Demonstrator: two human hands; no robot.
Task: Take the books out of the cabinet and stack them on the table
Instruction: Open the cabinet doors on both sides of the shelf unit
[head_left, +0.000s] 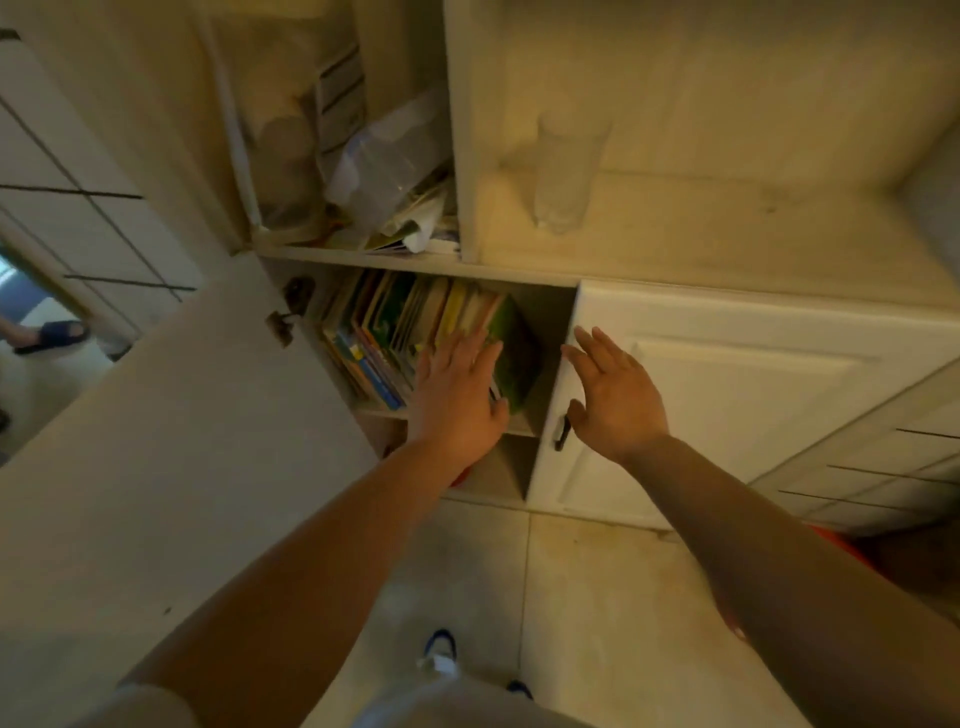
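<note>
**Reaching for the books**

Inside the open cabinet (519, 270), the books (415, 332) stand upright on a shelf. Left hand (457, 395) lies flat on them, fingers spread, apparently grasping nothing; right hand (613, 395) hovers released nearby. Best to pinch a small batch from both sides.

Both bare arms reach far forward; left hand (460, 392) flat, fingers together, right hand (613, 395) open, fingers spread, grip empty.
</note>
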